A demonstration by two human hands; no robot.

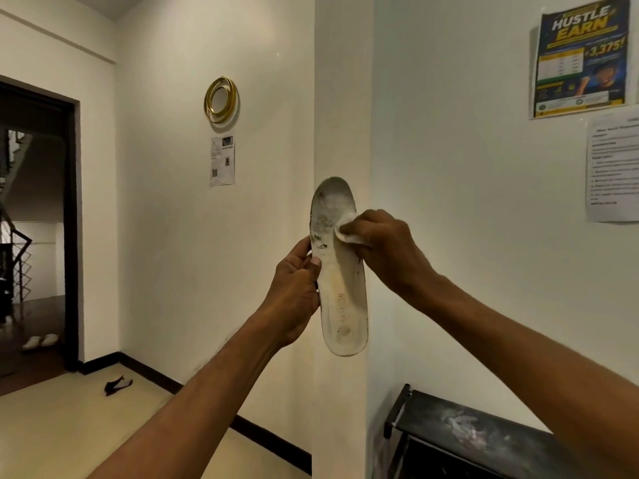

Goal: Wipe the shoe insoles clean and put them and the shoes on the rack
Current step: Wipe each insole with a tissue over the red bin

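Note:
A worn white insole is held upright at chest height, toe end up, with dark dirt specks on its upper half. My left hand grips its left edge near the middle, thumb on the front face. My right hand presses a small white wipe against the insole's upper right side. The black shoe rack stands low at the right against the wall, its top dusty; my right forearm hides part of it. No shoes are visible on it.
A white wall corner stands directly behind the insole. A dark object lies on the pale floor at left. A dark doorway opens at far left, with light slippers beyond it. Posters hang on the right wall.

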